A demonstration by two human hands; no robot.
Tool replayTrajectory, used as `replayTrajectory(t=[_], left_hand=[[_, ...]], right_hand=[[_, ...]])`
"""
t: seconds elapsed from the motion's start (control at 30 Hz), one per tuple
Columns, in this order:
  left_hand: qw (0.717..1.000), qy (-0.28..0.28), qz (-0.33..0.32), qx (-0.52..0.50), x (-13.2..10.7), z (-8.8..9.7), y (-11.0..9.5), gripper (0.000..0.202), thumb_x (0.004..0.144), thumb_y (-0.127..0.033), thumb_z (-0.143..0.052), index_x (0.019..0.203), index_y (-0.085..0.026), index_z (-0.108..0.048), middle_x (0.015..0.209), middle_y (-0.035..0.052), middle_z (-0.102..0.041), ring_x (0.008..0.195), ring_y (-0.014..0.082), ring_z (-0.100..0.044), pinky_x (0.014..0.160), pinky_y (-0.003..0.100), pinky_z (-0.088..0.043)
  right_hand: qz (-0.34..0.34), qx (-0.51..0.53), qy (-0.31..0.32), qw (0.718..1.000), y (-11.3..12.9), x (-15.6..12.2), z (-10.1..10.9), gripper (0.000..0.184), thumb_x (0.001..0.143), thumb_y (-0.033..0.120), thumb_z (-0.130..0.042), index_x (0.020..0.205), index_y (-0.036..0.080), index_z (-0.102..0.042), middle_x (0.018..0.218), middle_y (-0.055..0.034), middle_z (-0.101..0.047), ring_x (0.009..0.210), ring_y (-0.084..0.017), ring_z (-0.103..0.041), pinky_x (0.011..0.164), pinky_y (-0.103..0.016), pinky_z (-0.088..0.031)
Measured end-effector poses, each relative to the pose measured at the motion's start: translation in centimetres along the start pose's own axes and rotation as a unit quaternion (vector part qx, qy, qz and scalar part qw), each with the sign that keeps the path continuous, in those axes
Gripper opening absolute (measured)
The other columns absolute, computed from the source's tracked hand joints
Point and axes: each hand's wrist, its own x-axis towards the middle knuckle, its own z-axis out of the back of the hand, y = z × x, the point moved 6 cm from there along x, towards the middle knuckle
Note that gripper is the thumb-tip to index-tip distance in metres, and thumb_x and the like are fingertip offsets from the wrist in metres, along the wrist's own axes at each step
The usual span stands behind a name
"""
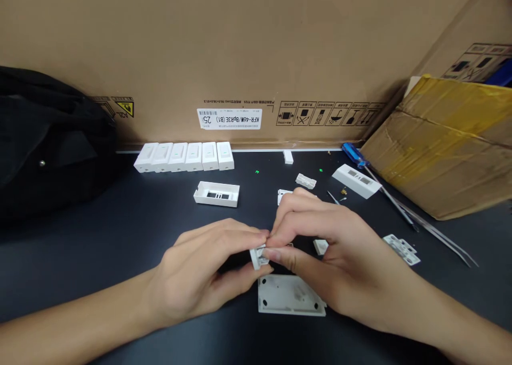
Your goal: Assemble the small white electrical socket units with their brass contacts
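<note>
Above the dark desk point(92, 258), a small white plastic part point(259, 257) is pinched narrowly between the left hand point(196, 277) and the right hand point(336, 258), just over a white plastic cover plate point(290, 295), with a blue-handled screwdriver point(354, 154) laid far right.

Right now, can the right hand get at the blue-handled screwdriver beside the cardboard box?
Probably yes, after letting go: the right hand pinches a small white plastic part, but the screwdriver's metal shaft lies open toward it; only a white plastic housing sits before the handle.
</note>
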Motion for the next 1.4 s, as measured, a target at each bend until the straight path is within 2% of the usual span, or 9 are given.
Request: replayTrajectory(t=[0.17,0.37,0.43,0.53,0.73,0.93,1.13,1.3,1.4], left_hand=[[1.0,0.008,0.005,-0.001,0.1,0.0,0.1,0.025,0.1,-0.019,-0.081,0.123,-0.015,-0.07,0.104,0.0083,-0.086,0.096,0.0149,-0.084,0.093,0.016,-0.067],[1.0,-0.004,0.018,-0.007,0.3,0.2,1.0,0.024,0.103,-0.023,-0.078,0.126,-0.02,-0.07,0.115,0.0087,-0.083,0.107,0.0183,-0.081,0.097,0.027,-0.067],[1.0,-0.014,0.017,0.007,0.4,0.4,1.2,0.023,0.104,-0.024,-0.077,0.126,-0.02,-0.072,0.115,0.0085,-0.079,0.107,0.019,-0.078,0.096,0.03,-0.066],[1.0,-0.022,0.013,0.014,0.4,0.5,1.5,0.023,0.105,-0.024,-0.076,0.127,-0.021,-0.073,0.11,0.0056,-0.073,0.1,0.0158,-0.073,0.092,0.027,-0.064],[1.0,-0.023,0.0,-0.015,0.5,0.3,1.5,0.028,0.104,-0.017,-0.076,0.132,-0.019,-0.073,0.105,0.0023,-0.071,0.094,0.011,-0.068,0.089,0.02,-0.059],[0.999,0.014,0.033,-0.033,0.5,-0.1,1.9,0.033,0.103,-0.02,-0.077,0.135,-0.02,-0.068,0.107,0.0026,-0.072,0.085,0.0113,-0.067,0.079,0.022,-0.059],[0.99,0.062,0.117,-0.055,0.0,-1.0,2.7,0.031,0.101,-0.019,-0.078,0.128,-0.021,-0.063,0.104,-0.0023,-0.072,0.078,0.0071,-0.065,0.071,0.017,-0.055],[0.988,0.066,0.124,-0.068,0.1,-1.1,2.7,0.043,0.095,-0.031,-0.088,0.127,-0.02,-0.062,0.102,-0.0041,-0.072,0.077,0.0062,-0.066,0.07,0.016,-0.055],[0.989,0.049,0.115,-0.081,0.3,-0.9,2.7,0.036,0.096,-0.029,-0.087,0.122,-0.02,-0.064,0.1,-0.0042,-0.073,0.074,0.0052,-0.066,0.07,0.015,-0.055]], right_hand=[[-0.026,0.031,0.005,0.999,-0.5,0.1,0.1,0.021,0.101,0.017,-0.072,0.081,0.021,-0.077,0.081,0.0018,-0.071,0.078,-0.012,-0.061,0.076,-0.032,-0.048],[-0.017,0.03,0.006,0.999,-0.6,0.1,1.7,0.009,0.099,0.027,-0.076,0.094,0.024,-0.082,0.093,-0.0009,-0.077,0.09,-0.015,-0.068,0.079,-0.029,-0.054],[-0.044,0.026,-0.01,0.999,-1.0,0.2,2.2,0.014,0.101,0.033,-0.073,0.093,0.023,-0.079,0.092,-0.002,-0.076,0.086,-0.016,-0.069,0.074,-0.029,-0.054],[-0.107,0.041,-0.016,0.993,-2.0,0.4,2.3,0.024,0.106,0.04,-0.065,0.092,0.023,-0.075,0.085,-0.002,-0.074,0.077,-0.016,-0.067,0.063,-0.026,-0.052],[-0.168,0.229,0.063,0.957,-3.6,0.4,0.2,0.025,0.102,0.045,-0.074,0.097,0.021,-0.074,0.083,-0.0015,-0.079,0.08,-0.014,-0.075,0.073,-0.024,-0.061],[-0.189,0.333,0.069,0.921,-4.2,0.1,0.4,0.014,0.095,0.032,-0.086,0.094,0.021,-0.077,0.081,0.0012,-0.078,0.076,-0.01,-0.072,0.075,-0.02,-0.059],[-0.213,0.329,0.054,0.918,-4.6,-0.1,0.8,0.014,0.089,0.028,-0.091,0.091,0.021,-0.08,0.076,0.0008,-0.077,0.07,-0.01,-0.071,0.068,-0.018,-0.057],[-0.211,0.29,0.035,0.933,-4.5,0.1,0.8,0.019,0.086,0.033,-0.094,0.089,0.021,-0.079,0.071,0.002,-0.076,0.067,-0.009,-0.07,0.066,-0.015,-0.056],[-0.203,0.265,0.038,0.942,-4.3,0.1,0.6,0.02,0.089,0.036,-0.091,0.092,0.022,-0.078,0.072,0.002,-0.076,0.068,-0.009,-0.07,0.066,-0.016,-0.056]])
